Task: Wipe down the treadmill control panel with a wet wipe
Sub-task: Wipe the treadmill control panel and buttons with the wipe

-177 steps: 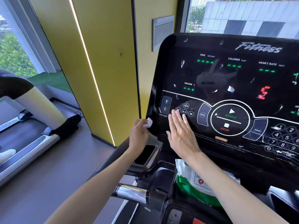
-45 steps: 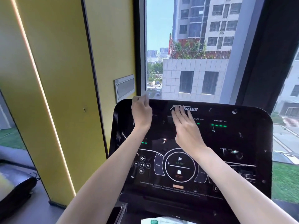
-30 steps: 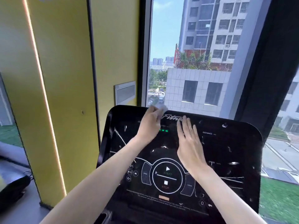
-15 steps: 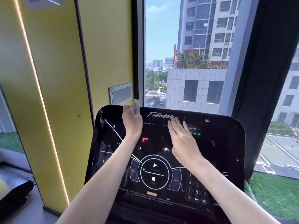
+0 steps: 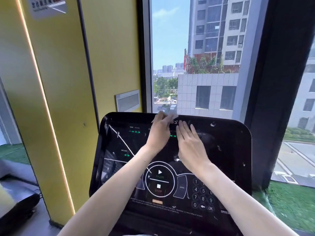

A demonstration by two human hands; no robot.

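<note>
wall: yellow panel [image 5: 59, 82], lit strip [image 5: 42, 92] | window [image 5: 196, 65]: daylight, towers | floor [image 5: 29, 223]: grey

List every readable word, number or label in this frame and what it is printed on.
All on the control panel:
"TIME"
"INCLINE"
"START"
"STOP"
Keypad: "1", "4", "5", "7", "8", "9", "0", "OK"
Fine print: too small.
Top logo: hidden by hands.
Wall sign: blurred.

Bright daylight from window [image 5: 196, 57] at 12 o'clock. Glossy control panel [image 5: 230, 150] shows reflections. Wide-angle bending at edges; wet wipe [image 5: 167, 114] motion-blurred.
</note>
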